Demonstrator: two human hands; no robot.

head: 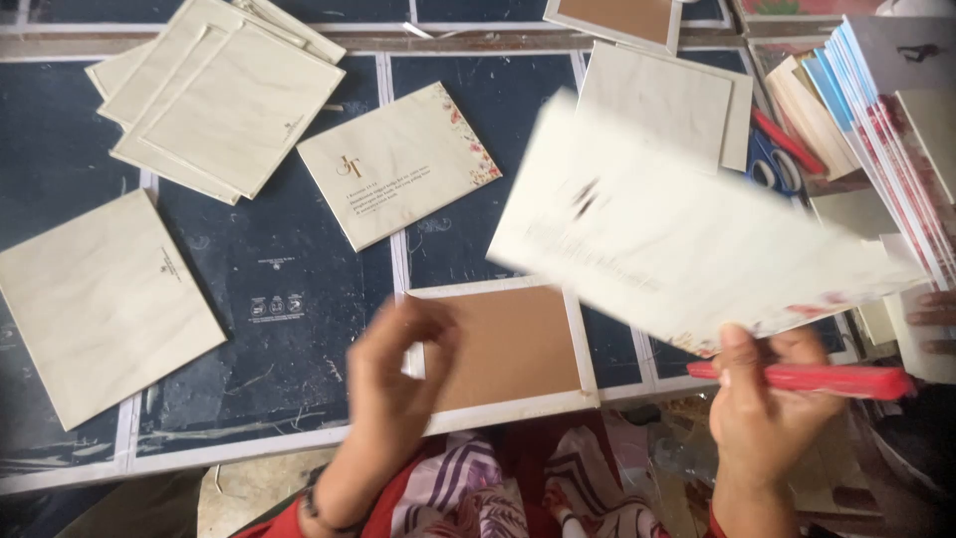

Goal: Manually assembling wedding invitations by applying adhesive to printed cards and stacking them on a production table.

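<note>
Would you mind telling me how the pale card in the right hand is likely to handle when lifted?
The card probably stays fairly stiff: pinched at one edge by the right hand, it shows no droop. It looks thin, so likely light. Its flat shape shouldn't roll.

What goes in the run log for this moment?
right hand: holds blurred card, red stick | left hand: empty, over brown board

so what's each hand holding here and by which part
The right hand pinches a blurred white card by its lower edge and holds a red stick near one end. The left hand holds nothing.
</note>
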